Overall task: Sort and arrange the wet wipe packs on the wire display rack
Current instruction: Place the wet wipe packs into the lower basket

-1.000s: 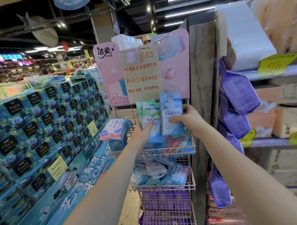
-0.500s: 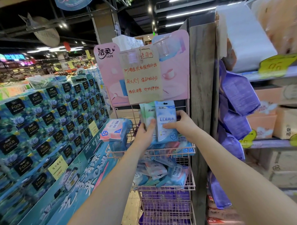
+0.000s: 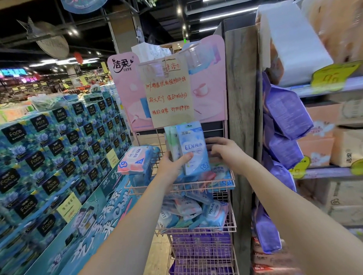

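My left hand (image 3: 173,165) grips an upright stack of wet wipe packs above the top basket (image 3: 178,186) of the pink wire rack. A blue EDI pack (image 3: 194,149) is at the front, under my thumb, with green packs (image 3: 170,137) behind it. My right hand (image 3: 225,151) is at the stack's right edge with its fingers curled. Whether it holds anything is hidden. A pink-and-white pack (image 3: 134,159) lies at the basket's left end. Loose packs (image 3: 189,209) are jumbled in the middle basket (image 3: 200,231).
Purple packs (image 3: 201,249) fill the lower baskets. A pink sign with a handwritten note (image 3: 168,92) tops the rack. A wooden post (image 3: 241,114) stands close on the right, with hanging purple bags (image 3: 284,113) and tissue shelves beyond. Stacked blue tissue boxes (image 3: 53,152) line the left.
The blue pack moved left from my right hand onto the front of the stack, where my left thumb now pins it. My right hand has slid to the stack's right edge.
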A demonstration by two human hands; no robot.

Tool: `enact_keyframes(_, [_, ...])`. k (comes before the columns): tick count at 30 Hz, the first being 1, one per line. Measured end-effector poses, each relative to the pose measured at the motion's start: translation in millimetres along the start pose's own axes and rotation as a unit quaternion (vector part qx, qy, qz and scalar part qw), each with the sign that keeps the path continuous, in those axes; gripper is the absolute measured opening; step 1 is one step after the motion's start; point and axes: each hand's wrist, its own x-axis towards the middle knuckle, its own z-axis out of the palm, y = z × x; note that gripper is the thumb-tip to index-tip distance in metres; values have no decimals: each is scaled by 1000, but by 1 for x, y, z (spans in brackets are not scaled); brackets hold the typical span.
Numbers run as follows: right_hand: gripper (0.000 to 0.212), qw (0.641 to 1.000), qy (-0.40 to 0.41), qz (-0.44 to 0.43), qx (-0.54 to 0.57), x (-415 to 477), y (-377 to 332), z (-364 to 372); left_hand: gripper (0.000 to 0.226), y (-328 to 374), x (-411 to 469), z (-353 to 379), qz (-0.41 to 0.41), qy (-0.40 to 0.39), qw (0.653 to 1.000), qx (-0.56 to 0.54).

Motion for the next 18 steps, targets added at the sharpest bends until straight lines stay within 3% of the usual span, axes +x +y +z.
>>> enact_keyframes(2, [39, 976, 65, -24, -207, 4, 4, -7, 80, 0, 4, -7, 5, 20, 999, -30])
enact_keyframes(4, [32, 913, 39, -12, -406, 6, 12, -10, 83, 1, 8, -14, 6, 34, 998, -48])
enact_keyframes(8, [61, 853, -10, 37, -521, 14, 27, -5, 55, 2, 8, -21, 5, 35, 998, -46])
enact_keyframes(11, [57, 805, -34, 30, -592, 15, 27, 8, 45, -2, 11, -22, 0, 41, 998, -56])
enact_keyframes(14, [43, 807, -47, 40, -587, 9, 21, 21, 46, -3, 14, -21, 3, 46, 997, -61])
enact_keyframes(18, [15, 869, -9, 23, -493, 8, 16, 22, 43, -3, 16, -21, 12, 55, 996, -70])
